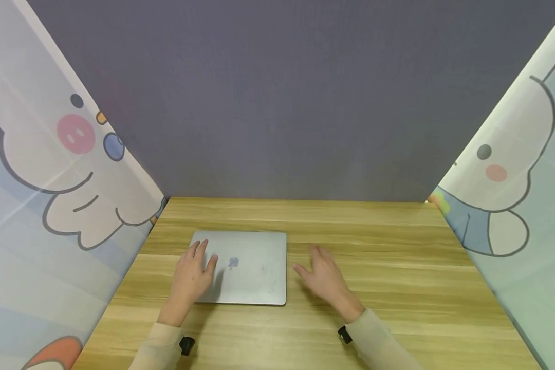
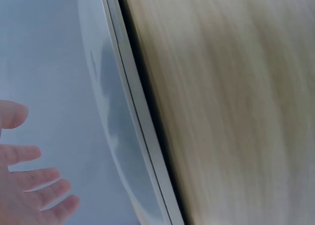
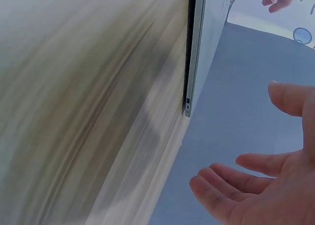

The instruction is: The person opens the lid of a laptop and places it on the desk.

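Note:
A silver laptop (image 1: pixel 254 272) with an apple logo on its lid lies closed on the wooden table. Over its left side is my left hand (image 1: pixel 191 275), fingers spread and holding nothing; the left wrist view shows the fingers apart from the laptop (image 2: pixel 133 87). Just right of the laptop's right edge, my right hand (image 1: pixel 326 277) hovers over the table with thumb and fingers apart. In the right wrist view, that hand (image 3: pixel 266 185) holds nothing, and the laptop's side edge (image 3: pixel 197 52) stands a short way off.
Wood-grain table (image 1: pixel 398 308) extends on both sides of the laptop. A dark grey panel (image 1: pixel 282 103) rises behind it. Cartoon-printed sheets (image 1: pixel 23 205) flank the table at left and right.

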Demonstrator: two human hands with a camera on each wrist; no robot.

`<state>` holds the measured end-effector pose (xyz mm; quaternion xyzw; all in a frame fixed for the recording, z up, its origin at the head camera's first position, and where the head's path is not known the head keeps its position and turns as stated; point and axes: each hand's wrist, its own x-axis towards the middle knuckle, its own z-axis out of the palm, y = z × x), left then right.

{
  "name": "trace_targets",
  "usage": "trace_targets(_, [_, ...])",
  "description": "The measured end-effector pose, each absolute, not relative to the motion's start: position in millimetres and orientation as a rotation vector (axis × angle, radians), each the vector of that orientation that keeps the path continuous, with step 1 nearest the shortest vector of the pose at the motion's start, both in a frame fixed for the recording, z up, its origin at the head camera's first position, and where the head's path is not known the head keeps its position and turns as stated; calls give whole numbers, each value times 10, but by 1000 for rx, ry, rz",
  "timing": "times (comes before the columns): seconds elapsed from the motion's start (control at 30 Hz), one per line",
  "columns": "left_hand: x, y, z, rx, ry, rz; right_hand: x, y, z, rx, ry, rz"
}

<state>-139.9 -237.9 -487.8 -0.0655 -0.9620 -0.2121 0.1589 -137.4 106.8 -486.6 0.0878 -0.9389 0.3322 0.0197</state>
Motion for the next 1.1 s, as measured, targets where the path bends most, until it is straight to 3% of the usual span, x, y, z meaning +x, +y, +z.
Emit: trace_targets(1.1, [-1521, -2938, -4964, 182, -3141, -753, -1568, 663, -5039, 198, -3026, 1086])
